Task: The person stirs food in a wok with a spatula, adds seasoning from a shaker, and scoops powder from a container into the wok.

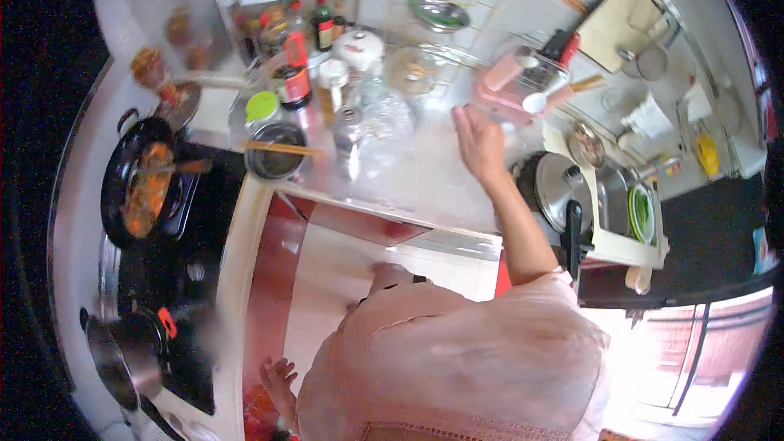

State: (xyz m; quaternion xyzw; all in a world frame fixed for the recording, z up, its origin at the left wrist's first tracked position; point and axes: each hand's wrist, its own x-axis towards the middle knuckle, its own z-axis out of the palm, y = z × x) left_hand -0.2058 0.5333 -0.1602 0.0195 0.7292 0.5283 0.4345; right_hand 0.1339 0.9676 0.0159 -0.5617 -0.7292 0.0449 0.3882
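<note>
My right hand [481,141] is raised over the metal countertop [422,171], just in front of a pink utensil holder [514,89] with white spoons and a red-handled tool. Its fingers point towards the back wall, slightly blurred, and nothing shows in them. Low at my left side hangs my left hand [278,380], empty, fingers spread, above the red and white floor. At the far left a black wok [144,184] on the stove holds orange and brown food with a wooden-handled utensil across it. Chopsticks [282,148] rest across a dark bowl [275,162] at the counter's left.
Sauce bottles [293,87], a green-lidded jar [262,109], a white lidded pot [358,49] and a metal shaker-like container [349,125] crowd the back left. A lidded pressure cooker [558,190] stands right, before a sink [612,196] and a plate of greens [641,213]. Another pan [110,361] is lower left.
</note>
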